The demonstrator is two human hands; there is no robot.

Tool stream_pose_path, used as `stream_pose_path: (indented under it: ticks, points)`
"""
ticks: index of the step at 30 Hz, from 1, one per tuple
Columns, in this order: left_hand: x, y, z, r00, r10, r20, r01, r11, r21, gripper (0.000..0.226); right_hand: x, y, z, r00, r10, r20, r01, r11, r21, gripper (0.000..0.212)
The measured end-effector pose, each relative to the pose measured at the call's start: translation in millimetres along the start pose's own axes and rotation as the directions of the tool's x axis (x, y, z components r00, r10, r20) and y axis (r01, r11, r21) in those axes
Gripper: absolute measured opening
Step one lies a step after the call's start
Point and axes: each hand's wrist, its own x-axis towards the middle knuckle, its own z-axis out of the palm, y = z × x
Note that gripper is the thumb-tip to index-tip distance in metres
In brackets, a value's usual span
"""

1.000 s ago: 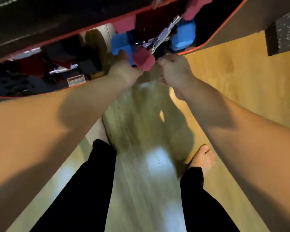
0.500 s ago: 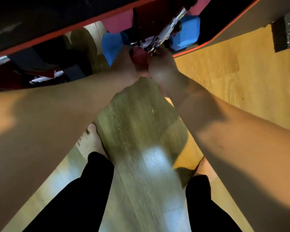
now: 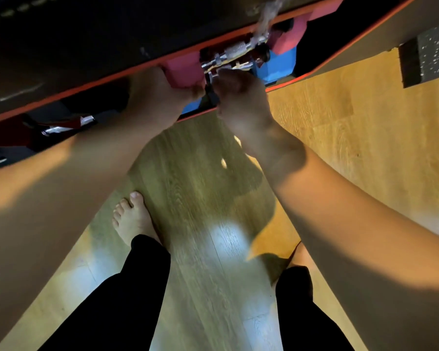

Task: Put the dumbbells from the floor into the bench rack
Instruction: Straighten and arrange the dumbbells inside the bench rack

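Pink dumbbell [image 3: 184, 76] is gripped at its near end by left hand [image 3: 160, 97], at the bench rack [image 3: 284, 83] mouth, 12 o'clock from both hands. Long axis appears to run 9-to-3. Right hand [image 3: 241, 97] curled alongside; its grasp cannot be told. Visible: two pink heads, two or three blue, one steel bar [image 3: 235, 55].

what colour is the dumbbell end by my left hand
Pink, seen in the head view: the dumbbell end by the left hand.
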Motion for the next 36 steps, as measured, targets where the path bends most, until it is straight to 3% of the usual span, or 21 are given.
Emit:
stream_pose_path:
  ticks: [3, 7, 10, 12, 15, 18, 20, 24, 28, 34, 36]
  points:
    - [11, 3, 0, 0.998, -0.060, -0.036, 0.062, 0.996, 0.063, 0.041, 12, 15, -17, 0.971, -0.062, -0.231, 0.049, 0.997, -0.060, 0.014]
    - [11, 9, 12, 0.997, -0.069, -0.022, 0.073, 0.976, 0.205, 0.042, 28, 6, -38, 0.897, -0.070, -0.436, -0.036, 0.972, -0.230, 0.065]
    - [4, 20, 26, 0.988, -0.129, -0.087, 0.143, 0.975, 0.169, 0.064, 50, 2, -50, 0.911, -0.100, -0.400, -0.086, 0.903, -0.421, 0.093]
    - [10, 16, 39, 0.973, -0.160, -0.167, 0.183, 0.975, 0.130, 0.085, 65, 2, -53, 0.945, -0.105, -0.310, -0.057, 0.880, -0.471, 0.092]
    - [21, -1, 47, 0.958, -0.129, -0.257, 0.166, 0.978, 0.127, 0.090, 96, 21, -60, 0.951, -0.146, -0.271, -0.007, 0.871, -0.491, 0.093]
    - [27, -3, 50, 0.957, -0.137, -0.258, 0.185, 0.967, 0.174, 0.084, 98, 22, -64, 0.948, -0.166, -0.270, -0.001, 0.850, -0.526, 0.090]
    - [27, -4, 46, 0.970, -0.105, -0.219, 0.158, 0.958, 0.240, 0.069, 84, 11, -59, 0.945, -0.146, -0.293, -0.038, 0.840, -0.541, 0.086]
    - [28, -8, 49, 0.983, -0.051, -0.174, 0.087, 0.974, 0.207, 0.063, 90, 13, -65, 0.958, -0.098, -0.269, -0.065, 0.841, -0.537, 0.083]
    - [28, -7, 50, 0.994, -0.104, -0.039, 0.110, 0.979, 0.174, 0.029, 96, 12, -69, 0.976, -0.010, -0.218, -0.121, 0.808, -0.577, 0.092]
    - [30, -12, 51, 0.996, -0.048, -0.081, 0.059, 0.989, 0.139, 0.027, 97, 16, -72, 0.962, -0.137, -0.238, -0.052, 0.761, -0.647, 0.101]
    - [30, -13, 51, 0.989, -0.058, -0.136, 0.076, 0.989, 0.128, 0.042, 97, 17, -74, 0.963, -0.149, -0.223, -0.031, 0.764, -0.645, 0.098]
